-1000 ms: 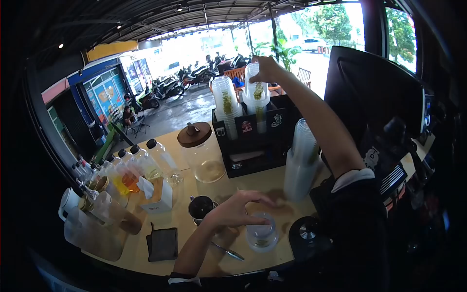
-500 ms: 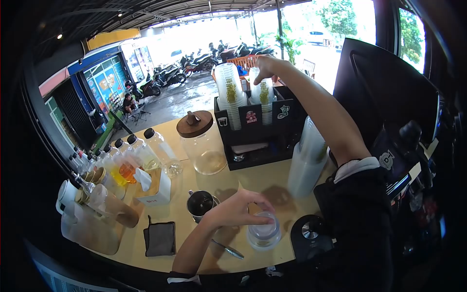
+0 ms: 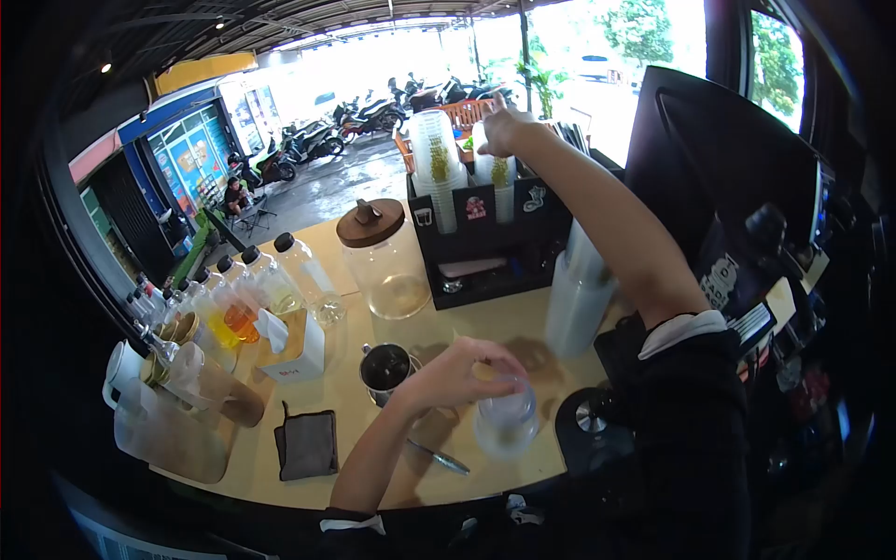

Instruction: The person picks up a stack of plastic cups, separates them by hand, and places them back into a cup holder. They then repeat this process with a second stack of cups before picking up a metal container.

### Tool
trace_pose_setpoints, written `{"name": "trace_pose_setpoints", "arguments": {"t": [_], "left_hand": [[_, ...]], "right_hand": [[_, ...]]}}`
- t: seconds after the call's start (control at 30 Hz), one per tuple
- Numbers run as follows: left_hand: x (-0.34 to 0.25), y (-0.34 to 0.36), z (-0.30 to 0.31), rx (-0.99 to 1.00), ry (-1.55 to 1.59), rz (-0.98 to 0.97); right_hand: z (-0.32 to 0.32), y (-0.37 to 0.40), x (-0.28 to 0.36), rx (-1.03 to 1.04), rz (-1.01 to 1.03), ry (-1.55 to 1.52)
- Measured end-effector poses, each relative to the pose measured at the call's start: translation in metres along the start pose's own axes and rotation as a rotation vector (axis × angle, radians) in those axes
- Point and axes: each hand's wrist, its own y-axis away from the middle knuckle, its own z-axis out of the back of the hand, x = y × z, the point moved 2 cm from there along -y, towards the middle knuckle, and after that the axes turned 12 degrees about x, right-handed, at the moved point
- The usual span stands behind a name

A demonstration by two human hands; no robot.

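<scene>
My left hand (image 3: pixel 467 371) is curled over the top of a clear plastic cup (image 3: pixel 506 425) on the counter, its fingers around the upper part. The cup looks blurred. My right hand (image 3: pixel 509 128) reaches far forward to a stack of clear cups with yellow-green print (image 3: pixel 499 175) in a black holder. Its thumb is near the top of that stack and a finger stretches upward, apart from the thumb. Another stack of printed cups (image 3: pixel 436 154) stands beside it. Near my left hand are a metal mug (image 3: pixel 385 371) and a metal-handled utensil (image 3: pixel 439 457).
The black holder (image 3: pixel 504 247) stands behind a wooden-lidded glass jar (image 3: pixel 392 280). Tall cups (image 3: pixel 579 299) stand right, under my forearm. A tissue box (image 3: pixel 297 350), folded dark cloth (image 3: pixel 308 445), bottles (image 3: pixel 271 280) and a pitcher (image 3: pixel 173 439) line the left. A monitor (image 3: pixel 719 168) rises at right.
My right hand's fingers have opened upward at the stack. My left hand stays on the cup, which is now blurred. The view has shifted slightly.
</scene>
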Motion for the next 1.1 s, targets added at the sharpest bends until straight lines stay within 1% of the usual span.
{"name": "trace_pose_setpoints", "arguments": {"t": [0.03, 0.1, 0.13, 0.2, 0.23, 0.3, 0.33, 0.37, 0.4, 0.43, 0.5, 0.57, 0.63, 0.67, 0.7, 0.73, 0.77, 0.83, 0.87, 0.9, 0.97, 1.0, 1.07, 1.1], "left_hand": [[0.001, 0.0, 0.0, -0.016, 0.024, 0.017], [0.003, 0.001, -0.004, -0.023, 0.061, 0.032], [0.004, 0.002, -0.004, -0.087, 0.054, 0.006], [0.001, 0.004, -0.005, -0.209, 0.011, -0.027], [0.0, 0.005, -0.006, -0.21, 0.023, -0.032], [0.005, 0.011, -0.008, -0.365, 0.038, -0.035], [0.007, 0.014, -0.011, -0.361, 0.054, -0.033], [0.009, 0.018, -0.012, -0.429, 0.11, -0.079], [0.012, 0.024, -0.016, -0.496, 0.166, -0.121], [0.015, 0.029, -0.023, -0.49, 0.177, -0.119], [0.02, 0.041, -0.035, -0.627, 0.188, -0.169], [0.033, 0.05, -0.053, -0.644, 0.221, -0.166], [0.044, 0.055, -0.067, -0.738, 0.241, -0.188], [0.048, 0.056, -0.072, -0.754, 0.242, -0.196], [0.054, 0.058, -0.078, -0.747, 0.249, -0.193], [0.06, 0.059, -0.082, -0.773, 0.268, -0.237], [0.065, 0.059, -0.086, -0.798, 0.285, -0.284], [0.071, 0.06, -0.087, -0.774, 0.336, -0.275], [0.075, 0.062, -0.086, -0.759, 0.378, -0.264], [0.075, 0.065, -0.085, -0.757, 0.379, -0.261], [0.074, 0.07, -0.084, -0.639, 0.154, -0.223], [0.069, 0.074, -0.084, -0.64, 0.154, -0.219], [0.056, 0.078, -0.085, -0.509, -0.072, -0.195], [0.053, 0.079, -0.085, -0.513, -0.076, -0.2]], "right_hand": [[0.004, 0.021, 0.002, -0.157, 0.034, -0.013], [0.016, 0.053, 0.002, -0.217, 0.149, -0.03], [0.015, 0.066, 0.002, -0.206, 0.146, -0.026], [0.018, 0.102, 0.008, -0.564, 0.323, -0.143], [0.019, 0.124, 0.013, -0.597, 0.355, -0.205], [0.011, 0.171, 0.026, -0.668, 0.454, -0.364], [0.003, 0.194, 0.031, -0.708, 0.52, -0.46], [-0.006, 0.217, 0.037, -0.695, 0.515, -0.46], [-0.017, 0.241, 0.042, -0.685, 0.545, -0.674], [-0.03, 0.263, 0.046, -0.675, 0.569, -0.888], [-0.065, 0.304, 0.057, -0.686, 0.569, -1.169], [-0.114, 0.329, 0.064, -0.757, 0.52, -1.233], [-0.163, 0.348, 0.073, -0.751, 0.356, -1.103], [-0.182, 0.352, 0.081, -0.749, 0.349, -1.103], [-0.201, 0.354, 0.088, -0.666, 0.307, -1.052], [-0.214, 0.357, 0.094, -0.584, 0.264, -1.0], [-0.223, 0.361, 0.099, -0.582, 0.253, -0.998], [-0.235, 0.362, 0.107, -0.42, 0.24, -1.132], [-0.249, 0.356, 0.108, -0.386, 0.273, -1.179], [-0.248, 0.355, 0.109, -0.385, 0.271, -1.181], [-0.244, 0.35, 0.112, -0.376, 0.304, -1.158], [-0.243, 0.347, 0.113, -0.372, 0.305, -1.16], [-0.242, 0.341, 0.114, -0.265, 0.355, -1.296], [-0.243, 0.338, 0.113, -0.269, 0.359, -1.291]]}}
